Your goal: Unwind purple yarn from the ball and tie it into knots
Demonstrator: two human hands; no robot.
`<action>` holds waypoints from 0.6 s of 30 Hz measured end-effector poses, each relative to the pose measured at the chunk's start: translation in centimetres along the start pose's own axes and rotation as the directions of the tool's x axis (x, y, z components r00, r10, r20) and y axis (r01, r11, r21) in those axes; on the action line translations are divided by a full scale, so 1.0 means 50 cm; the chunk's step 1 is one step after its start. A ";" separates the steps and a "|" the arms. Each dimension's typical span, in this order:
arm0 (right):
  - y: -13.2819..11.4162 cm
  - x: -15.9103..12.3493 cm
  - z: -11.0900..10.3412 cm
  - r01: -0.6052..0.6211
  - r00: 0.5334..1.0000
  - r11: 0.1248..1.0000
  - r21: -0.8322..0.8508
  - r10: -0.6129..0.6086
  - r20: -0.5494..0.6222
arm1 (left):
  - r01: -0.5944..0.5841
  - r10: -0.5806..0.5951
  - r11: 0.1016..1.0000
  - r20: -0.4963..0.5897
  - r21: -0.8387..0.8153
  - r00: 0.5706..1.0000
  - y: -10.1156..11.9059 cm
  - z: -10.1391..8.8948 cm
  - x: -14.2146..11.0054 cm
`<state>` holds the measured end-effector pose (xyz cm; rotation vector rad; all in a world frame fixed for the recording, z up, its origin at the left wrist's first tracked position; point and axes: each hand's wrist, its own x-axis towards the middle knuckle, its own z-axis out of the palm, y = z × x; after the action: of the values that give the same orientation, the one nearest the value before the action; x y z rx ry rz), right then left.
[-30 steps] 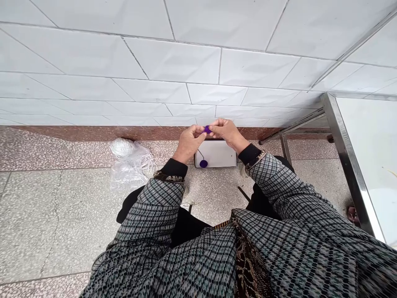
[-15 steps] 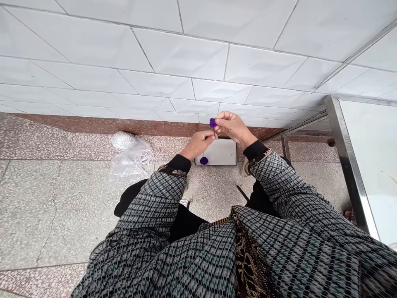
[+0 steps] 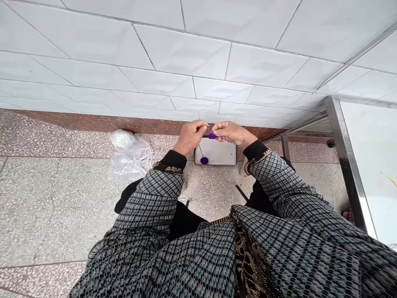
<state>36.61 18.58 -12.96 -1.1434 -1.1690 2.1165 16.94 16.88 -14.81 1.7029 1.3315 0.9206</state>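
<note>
Between the fingertips of my right hand [image 3: 229, 132] is a small purple yarn piece [image 3: 212, 135], partly hidden by the fingers. My left hand [image 3: 192, 134] pinches purple yarn [image 3: 210, 129] that runs taut to that piece. Both hands are raised above a shallow white box [image 3: 220, 153]. In its front left corner lies a purple yarn ball [image 3: 204, 160], and a strand rises from it toward my left hand. Whether a hook or needle is in either hand I cannot tell.
A white yarn ball [image 3: 122, 139] and loose white cord [image 3: 148, 157] lie with a clear plastic bag [image 3: 124, 163] on the floor at the left. A white tiled wall [image 3: 186, 54] stands close in front. To the right is a metal-framed table [image 3: 350, 161].
My left hand has moved up and slightly left, drawing the yarn out. My right hand has lowered a little and tipped the purple piece downward.
</note>
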 end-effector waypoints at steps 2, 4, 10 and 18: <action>0.001 0.004 -0.001 0.025 0.999 0.988 0.153 -0.018 -0.046 | 0.060 -0.062 0.997 -0.021 -0.052 0.998 0.002 0.013 -0.002; 0.005 0.010 0.002 0.075 0.992 0.967 0.243 -0.047 -0.120 | 0.058 -0.059 0.996 -0.018 -0.071 0.998 0.005 0.030 -0.007; 0.016 0.023 0.033 0.233 0.915 0.959 0.162 -0.159 -0.372 | -0.020 0.021 0.999 0.016 -0.032 1.000 0.009 0.055 -0.014; -0.010 -0.003 0.036 0.229 0.934 0.967 -0.109 -0.250 -0.257 | 0.032 -0.033 0.972 0.002 -0.231 0.999 0.010 0.047 -0.022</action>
<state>35.21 17.91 -11.93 -1.2100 -1.2023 1.6870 19.03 15.39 -15.48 1.4980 1.1988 1.0164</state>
